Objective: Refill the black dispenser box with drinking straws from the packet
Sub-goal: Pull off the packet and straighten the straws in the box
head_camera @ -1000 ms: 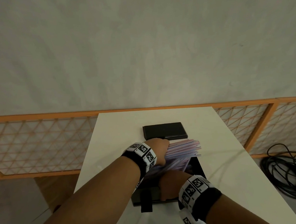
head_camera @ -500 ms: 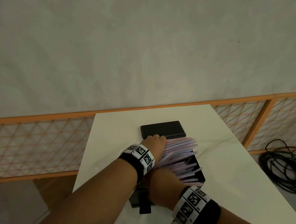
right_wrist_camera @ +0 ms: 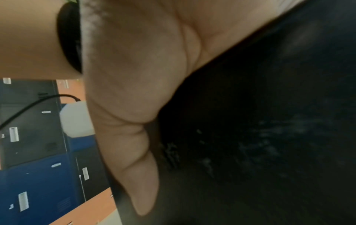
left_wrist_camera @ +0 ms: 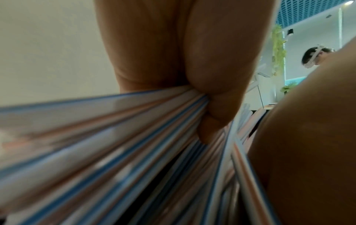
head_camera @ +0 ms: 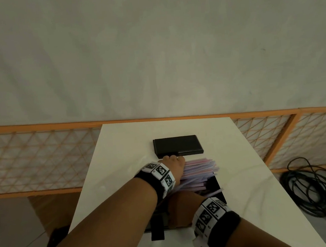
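1. My left hand (head_camera: 175, 167), fingers curled tight round the straws (head_camera: 199, 169), holds the bundle over the dispenser box (head_camera: 216, 186) at mid-table (head_camera: 122, 167).
2. My right hand (head_camera: 181, 209) grips the box's near wall, thumb outside.
3. The black lid (head_camera: 177, 146) lies toward the far edge.

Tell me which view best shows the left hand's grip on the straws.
The left wrist view: the left hand curls its fingers round the bundle of striped plastic drinking straws. The head view shows only the hand's back above the bundle. The right wrist view shows neither.
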Demonstrator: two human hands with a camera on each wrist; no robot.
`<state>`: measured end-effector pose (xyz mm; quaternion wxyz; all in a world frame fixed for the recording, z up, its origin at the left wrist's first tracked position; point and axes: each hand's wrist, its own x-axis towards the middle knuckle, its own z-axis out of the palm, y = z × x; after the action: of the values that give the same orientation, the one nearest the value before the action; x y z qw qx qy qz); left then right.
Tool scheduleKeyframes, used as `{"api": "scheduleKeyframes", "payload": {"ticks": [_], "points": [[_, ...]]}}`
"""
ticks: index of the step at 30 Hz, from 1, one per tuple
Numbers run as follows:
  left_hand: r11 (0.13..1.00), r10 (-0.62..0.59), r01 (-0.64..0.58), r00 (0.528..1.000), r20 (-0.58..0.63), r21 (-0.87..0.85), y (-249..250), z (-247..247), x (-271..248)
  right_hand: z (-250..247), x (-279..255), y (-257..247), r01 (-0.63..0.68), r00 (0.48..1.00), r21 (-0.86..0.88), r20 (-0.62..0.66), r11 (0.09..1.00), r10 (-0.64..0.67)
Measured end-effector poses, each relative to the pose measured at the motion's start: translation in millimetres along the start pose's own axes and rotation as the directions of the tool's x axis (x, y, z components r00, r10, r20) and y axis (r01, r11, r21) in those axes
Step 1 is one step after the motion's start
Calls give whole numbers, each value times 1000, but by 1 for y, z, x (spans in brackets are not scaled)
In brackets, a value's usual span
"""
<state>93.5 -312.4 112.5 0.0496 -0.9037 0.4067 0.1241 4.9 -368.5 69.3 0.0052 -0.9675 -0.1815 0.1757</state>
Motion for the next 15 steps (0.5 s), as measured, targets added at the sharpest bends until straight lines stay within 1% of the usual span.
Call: {"api": "scheduleKeyframes", "payload": {"ticks": [1,2,3,4,5,6,7,8,10,11,15], "points": [[1000,-8,8,1000,-9,11,2,3,0,-14,-1,-3,-50,994,20,101,999,47],[1000,-13,14,1000,-22,22,4,5,0,-9,3,-3,-48,998,-21,38,999,49],[999,-18,19,999,-35,27,5,7,0,-6,5,-3,-61,998,72,-4,996,61],[999,-23,24,999,-45,26,5,8,0,-9,0,-8,-69,997,127,-31,990,74],[999,-29,30,998,-47,18,3,9,-1,-2,0,-8,-110,994,168,24,980,107],[999,-41,42,998,-43,11,1,9,-1,15,6,-1,-123,991,164,-32,979,130],[998,-57,57,998,-40,4,-3,9,-1,23,11,5,-107,984,124,-126,987,123],[997,-71,71,997,-38,0,-6,10,-1,25,12,6,-92,984,89,-144,992,104],[996,-85,84,996,-41,-6,-12,12,0,15,6,0,-71,997,-12,-27,997,71],[996,-85,85,996,-34,-4,-12,13,0,11,3,-3,-85,996,-19,4,996,85],[998,-56,55,998,17,33,-5,13,-1,-5,-3,-9,-107,979,2,-177,994,105]]}}
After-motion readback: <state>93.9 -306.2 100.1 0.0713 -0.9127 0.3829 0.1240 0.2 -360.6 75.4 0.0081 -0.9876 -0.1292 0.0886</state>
